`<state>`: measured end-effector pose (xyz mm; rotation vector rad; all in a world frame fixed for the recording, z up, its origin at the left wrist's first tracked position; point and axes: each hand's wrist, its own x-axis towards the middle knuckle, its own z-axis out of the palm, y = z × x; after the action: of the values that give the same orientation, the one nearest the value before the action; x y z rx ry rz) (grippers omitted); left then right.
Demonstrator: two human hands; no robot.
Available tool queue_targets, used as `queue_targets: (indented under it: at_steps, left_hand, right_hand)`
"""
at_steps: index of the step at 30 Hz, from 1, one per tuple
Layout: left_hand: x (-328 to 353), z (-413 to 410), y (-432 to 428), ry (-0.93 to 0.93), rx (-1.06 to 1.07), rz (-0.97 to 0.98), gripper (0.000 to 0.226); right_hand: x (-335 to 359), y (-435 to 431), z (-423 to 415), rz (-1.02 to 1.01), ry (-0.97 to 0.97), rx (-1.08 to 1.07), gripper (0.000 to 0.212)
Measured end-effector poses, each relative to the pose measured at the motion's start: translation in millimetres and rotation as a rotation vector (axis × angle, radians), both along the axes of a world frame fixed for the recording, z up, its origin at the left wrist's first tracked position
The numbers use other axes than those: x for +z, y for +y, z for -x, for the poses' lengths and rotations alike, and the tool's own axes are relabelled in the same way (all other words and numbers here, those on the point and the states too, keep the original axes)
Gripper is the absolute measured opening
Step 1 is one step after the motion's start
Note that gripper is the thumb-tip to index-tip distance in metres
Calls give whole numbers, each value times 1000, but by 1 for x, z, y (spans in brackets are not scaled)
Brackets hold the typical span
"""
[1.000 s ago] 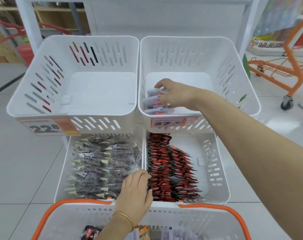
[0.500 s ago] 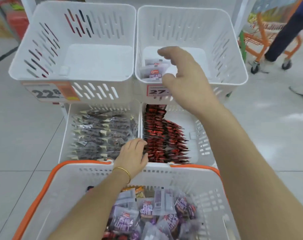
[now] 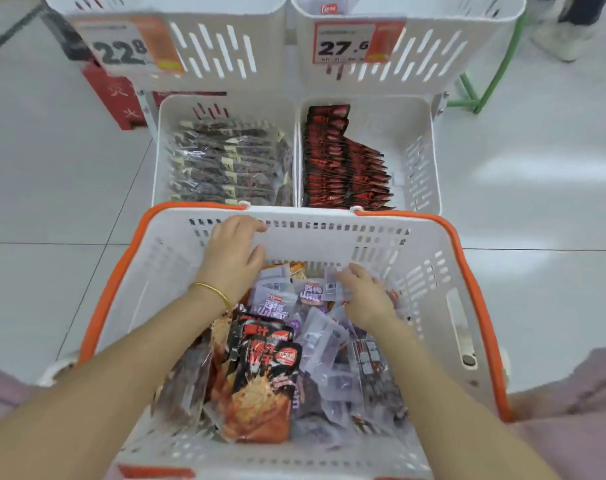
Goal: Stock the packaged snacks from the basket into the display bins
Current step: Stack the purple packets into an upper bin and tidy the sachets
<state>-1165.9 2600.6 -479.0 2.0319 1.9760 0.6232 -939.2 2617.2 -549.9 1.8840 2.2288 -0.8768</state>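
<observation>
Down from the upper bin, right hand (image 3: 365,299) curls its half-closed grip onto purple packets (image 3: 308,296); left hand (image 3: 234,258) lies loosely open against the basket (image 3: 433,271) wall.

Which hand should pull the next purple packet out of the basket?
Right. The right hand already lies on the purple packets in the basket, fingers touching one. The left hand rests against the far wall, off the packets.

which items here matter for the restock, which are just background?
Job:
basket
purple snack packs
right hand, reaching into them
left hand on the basket wall
upper right bin
lower bins

Background:
green stand
red sign
</observation>
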Motion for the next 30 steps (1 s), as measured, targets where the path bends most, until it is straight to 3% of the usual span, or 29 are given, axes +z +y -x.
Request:
queue_targets:
  at_steps: [3,8,14,16,18,21,23,25,27,30]
  left_hand:
    - [-14,-6,-15,6,-23,52,27]
    - [-15,-27,-26,-60,-129,108,29]
    - [5,-52,-20,-505,-144,467,66]
    - [5,-59,-22,-626,-158,554,62]
    - [3,-60,-23,-630,-151,567,49]
    - [2,-53,-23,-612,-67,565,41]
    - [3,-47,-24,-662,-12,549,35]
    - [7,-42,-25,-710,42,539,32]
    - [8,-37,-24,-777,98,549,31]
    - [12,-32,-23,-764,94,578,34]
  right_hand:
    - [-14,-3,-2,-87,-34,33,64]
    - [-1,0,-9,-245,193,-81,46]
    - [72,0,-14,28,557,-101,23]
    - [88,-5,-13,79,625,-74,14]
    - [95,-11,-12,96,686,-99,10]
    - [86,-15,-12,70,787,-364,19]
    - [72,-17,-13,85,667,-430,23]
    - [56,-24,-12,152,357,-253,27]
    - [40,-35,-6,240,139,-68,45]
    - [25,-47,7,201,-49,93,74]
